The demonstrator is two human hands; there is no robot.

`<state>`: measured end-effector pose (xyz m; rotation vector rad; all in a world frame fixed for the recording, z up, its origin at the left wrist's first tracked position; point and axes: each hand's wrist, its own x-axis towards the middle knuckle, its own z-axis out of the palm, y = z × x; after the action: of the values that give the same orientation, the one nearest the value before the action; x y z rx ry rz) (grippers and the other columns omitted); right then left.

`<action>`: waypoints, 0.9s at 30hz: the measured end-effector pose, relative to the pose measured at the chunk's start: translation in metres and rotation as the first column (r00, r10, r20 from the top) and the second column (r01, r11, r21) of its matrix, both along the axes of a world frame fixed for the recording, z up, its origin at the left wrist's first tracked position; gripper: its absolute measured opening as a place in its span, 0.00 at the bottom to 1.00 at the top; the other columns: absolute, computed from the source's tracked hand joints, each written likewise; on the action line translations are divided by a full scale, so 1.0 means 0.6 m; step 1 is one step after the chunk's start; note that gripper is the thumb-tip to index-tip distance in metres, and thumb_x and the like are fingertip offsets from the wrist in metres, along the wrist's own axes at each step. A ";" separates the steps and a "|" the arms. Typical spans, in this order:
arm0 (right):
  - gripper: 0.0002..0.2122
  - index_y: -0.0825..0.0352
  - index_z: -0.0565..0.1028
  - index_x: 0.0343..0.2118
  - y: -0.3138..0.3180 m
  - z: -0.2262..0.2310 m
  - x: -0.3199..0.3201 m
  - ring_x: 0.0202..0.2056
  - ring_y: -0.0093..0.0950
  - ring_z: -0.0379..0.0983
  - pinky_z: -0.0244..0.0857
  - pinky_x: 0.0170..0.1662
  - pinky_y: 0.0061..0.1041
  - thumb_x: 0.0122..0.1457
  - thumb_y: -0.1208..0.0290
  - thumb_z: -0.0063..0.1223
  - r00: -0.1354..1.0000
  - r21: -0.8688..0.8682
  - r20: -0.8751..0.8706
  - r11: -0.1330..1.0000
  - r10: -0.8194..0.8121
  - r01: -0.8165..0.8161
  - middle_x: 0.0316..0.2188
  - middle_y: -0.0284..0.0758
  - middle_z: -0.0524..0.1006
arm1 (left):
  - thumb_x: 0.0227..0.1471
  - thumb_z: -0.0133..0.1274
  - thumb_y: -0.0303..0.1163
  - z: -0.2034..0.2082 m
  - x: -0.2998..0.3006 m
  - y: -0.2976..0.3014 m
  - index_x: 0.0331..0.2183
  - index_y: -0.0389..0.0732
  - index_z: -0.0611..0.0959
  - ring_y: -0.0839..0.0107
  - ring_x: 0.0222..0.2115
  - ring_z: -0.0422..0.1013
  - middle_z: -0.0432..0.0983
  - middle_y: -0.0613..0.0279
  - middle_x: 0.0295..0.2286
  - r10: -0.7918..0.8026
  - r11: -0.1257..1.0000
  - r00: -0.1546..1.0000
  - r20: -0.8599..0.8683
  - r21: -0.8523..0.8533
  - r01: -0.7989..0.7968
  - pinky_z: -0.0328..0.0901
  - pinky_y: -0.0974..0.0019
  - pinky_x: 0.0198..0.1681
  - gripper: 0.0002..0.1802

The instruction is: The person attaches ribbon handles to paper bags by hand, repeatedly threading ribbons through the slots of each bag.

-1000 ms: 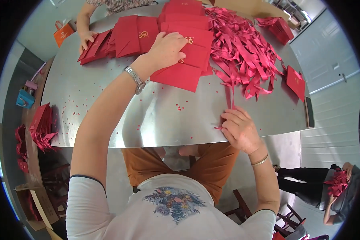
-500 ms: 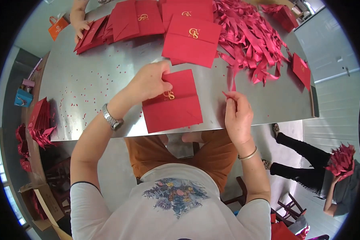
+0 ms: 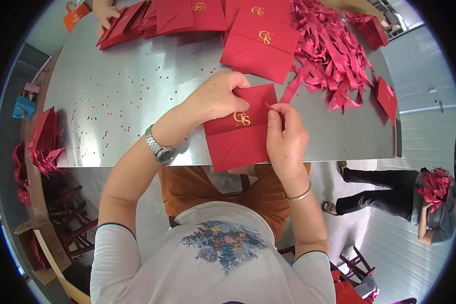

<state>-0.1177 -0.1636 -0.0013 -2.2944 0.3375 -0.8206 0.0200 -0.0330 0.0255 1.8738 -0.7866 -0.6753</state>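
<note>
Your left hand (image 3: 220, 99) grips the red paper bag (image 3: 238, 144) over the table's (image 3: 339, 137) near edge; right hand (image 3: 289, 131) pinches ribbon (image 3: 290, 92). Bag probably light, stiffish, creasable: hold sides.

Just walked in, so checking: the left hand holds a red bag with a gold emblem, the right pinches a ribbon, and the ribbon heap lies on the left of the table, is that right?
No: the head view shows the ribbon heap on the right of the table. The left hand holds a red bag with a gold emblem; the right hand pinches a ribbon.
</note>
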 end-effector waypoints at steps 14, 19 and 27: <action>0.03 0.65 0.75 0.31 0.010 0.009 0.018 0.26 0.35 0.74 0.65 0.34 0.31 0.53 0.75 0.57 1.000 -0.136 0.000 0.991 0.016 -0.016 0.24 0.35 0.77 | 0.43 0.57 0.25 -0.016 -0.013 0.002 0.35 0.35 0.83 0.63 0.28 0.76 0.80 0.51 0.27 0.049 0.991 0.999 0.007 -0.124 -0.048 0.68 0.64 0.35 0.13; 0.03 0.66 0.76 0.28 0.010 0.020 0.025 0.25 0.36 0.74 0.67 0.30 0.32 0.53 0.75 0.58 0.997 0.022 -0.075 1.000 -0.005 0.006 0.23 0.38 0.77 | 0.43 0.57 0.26 -0.013 -0.019 0.007 0.37 0.36 0.83 0.62 0.28 0.76 0.80 0.50 0.27 0.060 0.992 0.998 -0.009 -0.113 -0.060 0.68 0.63 0.34 0.14; 0.02 0.68 0.76 0.27 0.002 0.029 0.035 0.25 0.37 0.74 0.68 0.30 0.30 0.53 0.76 0.57 0.993 0.002 -0.072 0.996 0.094 -0.094 0.23 0.38 0.77 | 0.44 0.57 0.28 -0.010 -0.016 0.013 0.38 0.37 0.83 0.59 0.30 0.77 0.80 0.49 0.28 0.079 0.992 0.996 0.036 -0.105 -0.074 0.69 0.62 0.36 0.16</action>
<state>-0.0966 -0.1624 0.0161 -2.3262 0.2584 -0.6927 0.0106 -0.0249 0.0194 1.8180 -0.7571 -0.5404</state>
